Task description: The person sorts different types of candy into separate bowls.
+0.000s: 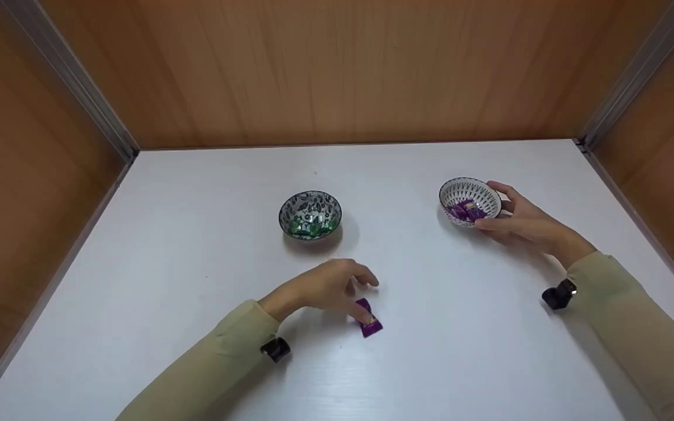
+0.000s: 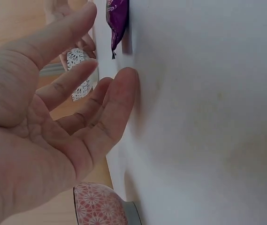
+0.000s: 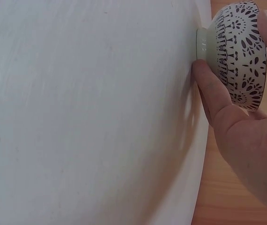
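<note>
My left hand [image 1: 331, 286] hovers low over the table, fingers loosely bent and apart. Beneath its thumb lies a purple-wrapped candy [image 1: 372, 328]; a small gap separates the two in the left wrist view, where the candy [image 2: 118, 21] is at the top. My right hand [image 1: 527, 225] grips the right side of a white bowl with a dark pattern [image 1: 460, 188], thumb at the rim. The right wrist view has a fingertip against the foot of this bowl [image 3: 239, 51]. Several purple-wrapped candies [image 1: 467, 209] lie inside it.
Left of centre stands a second bowl [image 1: 312, 202], dark floral inside, holding green-wrapped pieces [image 1: 313, 227]. Its outside [image 2: 98, 204] shows a pink pattern. Wooden panels [image 1: 337, 70] enclose the white table [image 1: 196, 193] at the back and sides.
</note>
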`<act>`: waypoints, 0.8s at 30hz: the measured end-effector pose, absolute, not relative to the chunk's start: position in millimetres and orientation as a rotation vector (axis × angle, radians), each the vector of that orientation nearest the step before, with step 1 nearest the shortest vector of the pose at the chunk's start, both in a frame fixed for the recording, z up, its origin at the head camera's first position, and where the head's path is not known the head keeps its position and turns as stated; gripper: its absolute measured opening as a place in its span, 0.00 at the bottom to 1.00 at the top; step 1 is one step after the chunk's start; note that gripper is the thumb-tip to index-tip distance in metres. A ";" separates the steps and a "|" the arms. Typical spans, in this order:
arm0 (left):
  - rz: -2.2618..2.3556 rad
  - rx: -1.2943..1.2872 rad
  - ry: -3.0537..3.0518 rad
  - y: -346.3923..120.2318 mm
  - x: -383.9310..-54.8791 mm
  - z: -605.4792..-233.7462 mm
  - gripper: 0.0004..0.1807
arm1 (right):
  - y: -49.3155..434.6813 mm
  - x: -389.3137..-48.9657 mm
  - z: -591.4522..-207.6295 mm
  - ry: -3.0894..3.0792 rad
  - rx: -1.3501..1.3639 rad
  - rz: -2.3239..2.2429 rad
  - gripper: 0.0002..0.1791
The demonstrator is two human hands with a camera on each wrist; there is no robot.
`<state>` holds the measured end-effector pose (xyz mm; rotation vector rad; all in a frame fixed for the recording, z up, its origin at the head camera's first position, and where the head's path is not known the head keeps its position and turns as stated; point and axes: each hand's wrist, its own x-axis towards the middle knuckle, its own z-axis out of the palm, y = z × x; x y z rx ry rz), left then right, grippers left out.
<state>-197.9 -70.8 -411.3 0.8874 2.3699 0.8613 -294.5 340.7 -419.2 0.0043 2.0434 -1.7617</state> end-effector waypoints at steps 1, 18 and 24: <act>0.849 0.896 2.371 -69.9 -196.3 -411.8 0.31 | 341.3 -294.6 -418.7 2.048 0.005 -1.760 0.60; 0.850 0.885 2.322 -65.6 -186.2 -428.3 0.18 | 342.6 -296.3 -421.1 2.093 -0.007 -1.705 0.63; 0.775 0.845 2.345 -59.4 -185.5 -424.9 0.17 | 342.6 -294.6 -419.6 2.110 -0.014 -1.693 0.62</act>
